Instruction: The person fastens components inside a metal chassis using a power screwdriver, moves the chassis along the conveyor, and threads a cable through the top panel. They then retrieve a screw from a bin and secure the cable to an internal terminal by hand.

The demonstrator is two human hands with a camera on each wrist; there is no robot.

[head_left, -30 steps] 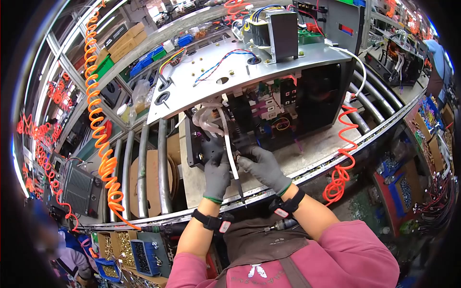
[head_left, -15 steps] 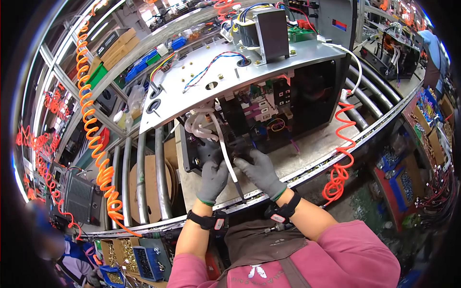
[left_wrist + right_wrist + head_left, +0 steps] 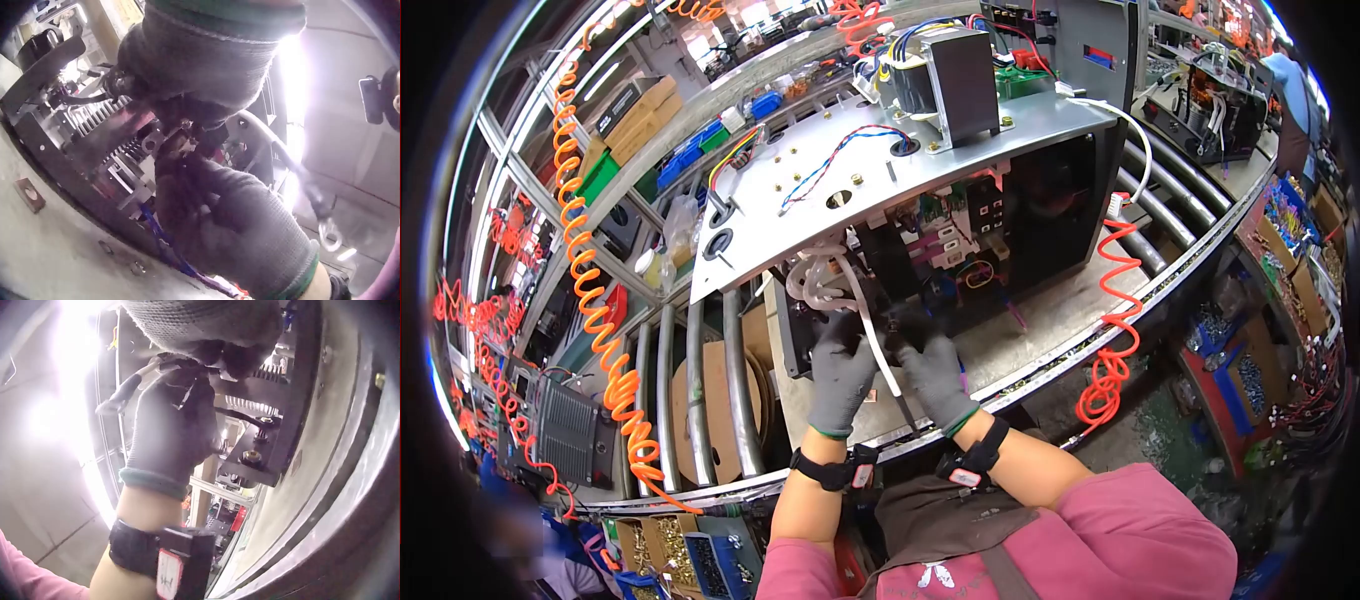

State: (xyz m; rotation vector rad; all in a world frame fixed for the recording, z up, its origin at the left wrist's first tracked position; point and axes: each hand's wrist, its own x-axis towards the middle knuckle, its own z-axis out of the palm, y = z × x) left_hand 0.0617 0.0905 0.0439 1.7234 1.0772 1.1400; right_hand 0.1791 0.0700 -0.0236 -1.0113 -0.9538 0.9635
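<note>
Both gloved hands are inside the lower front of a black metal chassis (image 3: 792,330). My left hand (image 3: 842,385) lies left of a hanging white cable (image 3: 878,350) and my right hand (image 3: 940,385) lies right of it. In the left wrist view, the curled fingers of my right hand (image 3: 231,219) pinch a small metal part (image 3: 182,142), close against my left hand (image 3: 194,62). The left fingertips are hidden, so their hold is unclear. A ring terminal (image 3: 330,236) ends the cable. In the right wrist view, a bolt (image 3: 251,456) stands beside my left hand (image 3: 172,425).
A metal plate (image 3: 750,215) carrying a transformer (image 3: 965,85) overhangs the hands. Rollers (image 3: 735,400) lie at the left, with an orange coiled hose (image 3: 580,260) hanging before them. A red coiled hose (image 3: 1115,340) hangs at the right. Bins of screws (image 3: 670,550) stand lower left.
The right hand has shifted left and down, its fingers turned more upright. The left hand has moved slightly down. The chassis sits slightly further left and lower in the head view.
</note>
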